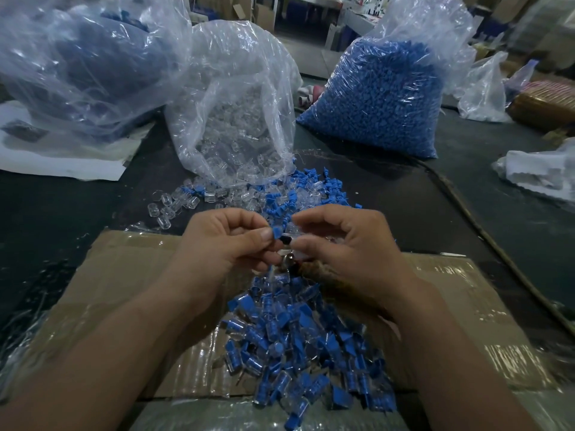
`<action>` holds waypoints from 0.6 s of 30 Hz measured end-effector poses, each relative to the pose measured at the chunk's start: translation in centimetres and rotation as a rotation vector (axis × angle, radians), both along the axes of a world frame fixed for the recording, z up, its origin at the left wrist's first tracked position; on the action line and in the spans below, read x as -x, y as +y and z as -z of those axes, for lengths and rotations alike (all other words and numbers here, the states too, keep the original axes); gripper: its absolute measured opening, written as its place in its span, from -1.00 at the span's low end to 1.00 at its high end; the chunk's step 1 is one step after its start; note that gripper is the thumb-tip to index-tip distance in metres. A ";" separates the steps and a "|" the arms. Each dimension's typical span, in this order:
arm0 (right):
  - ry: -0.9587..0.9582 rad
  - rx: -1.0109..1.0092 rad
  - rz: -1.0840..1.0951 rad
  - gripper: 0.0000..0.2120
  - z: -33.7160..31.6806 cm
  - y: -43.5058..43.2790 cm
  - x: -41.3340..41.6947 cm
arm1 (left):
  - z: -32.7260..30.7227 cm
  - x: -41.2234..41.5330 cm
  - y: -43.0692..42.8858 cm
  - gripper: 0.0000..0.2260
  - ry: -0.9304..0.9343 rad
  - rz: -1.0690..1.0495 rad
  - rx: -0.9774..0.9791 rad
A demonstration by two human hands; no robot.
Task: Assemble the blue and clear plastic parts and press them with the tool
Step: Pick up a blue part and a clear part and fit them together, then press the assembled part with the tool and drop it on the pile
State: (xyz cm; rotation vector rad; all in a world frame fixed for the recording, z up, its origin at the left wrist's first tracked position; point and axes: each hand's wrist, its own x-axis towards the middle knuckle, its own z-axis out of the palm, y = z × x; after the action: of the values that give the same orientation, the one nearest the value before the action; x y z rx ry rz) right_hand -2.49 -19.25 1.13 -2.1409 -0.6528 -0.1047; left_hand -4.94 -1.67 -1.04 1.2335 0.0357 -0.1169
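The step in hand looks like the joining. The left hand (pixel 230 241) pinches a blue part (pixel 275 233) between thumb and forefinger, its grip closed tight on it. The right hand (pixel 348 244) pinches what seems to be a clear part (pixel 294 232) in curled fingertips, and the two parts touch or nearly touch at the middle of the view. At 6 o'clock from that pinch, a small metal piece (pixel 287 261) glints under the right hand's fingers; it may be the tool, but I cannot tell. Further toward 6 o'clock a pile of joined pieces (pixel 298 343) lies on the cardboard (pixel 124 275). At 12 o'clock loose parts (pixel 273 191) spill over the dark worktop (pixel 62 206) from the bag of clear parts (pixel 236 119), with the bag of blue parts (pixel 379 98) at 1 o'clock. The next move likely calls for lining the blue part up squarely with the clear one's mouth and seating it fully before any pressing, since a crooked insert could jam.
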 end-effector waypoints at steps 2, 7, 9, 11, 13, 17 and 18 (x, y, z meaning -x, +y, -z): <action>0.128 0.072 0.087 -0.77 -0.5 -1.7 -0.7 | 0.1 -0.2 0.2 -0.96 -0.004 -0.035 0.003; 0.328 0.388 0.109 -0.74 -1.2 -5.3 -1.9 | 0.2 -0.4 0.3 -0.89 -0.032 -0.056 -0.017; 0.443 0.462 0.070 -0.65 -1.3 -5.8 -1.7 | 0.4 -0.5 0.3 -0.89 -0.039 -0.066 -0.019; 0.511 0.523 0.038 -0.54 -1.2 -5.6 -1.6 | 0.5 -0.6 0.3 -0.89 -0.039 -0.072 -0.014; 0.505 0.620 0.016 -0.40 -1.0 -5.1 -1.5 | 0.6 -0.7 0.4 -0.88 -0.034 -0.066 -0.008; 0.402 0.760 0.014 -0.31 -0.4 -4.1 -1.6 | 0.6 -0.8 0.5 -0.86 -0.053 -0.062 -0.027; 0.392 0.760 0.015 -0.35 -0.5 -4.0 -1.6 | 0.6 -0.8 0.6 -0.86 -0.058 -0.070 -0.026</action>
State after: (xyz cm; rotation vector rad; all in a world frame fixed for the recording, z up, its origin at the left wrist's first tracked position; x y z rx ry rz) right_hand -0.85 -23.24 1.59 -2.7715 -0.4800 0.6358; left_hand -4.11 -1.12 -1.69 1.2600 0.0305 -0.0197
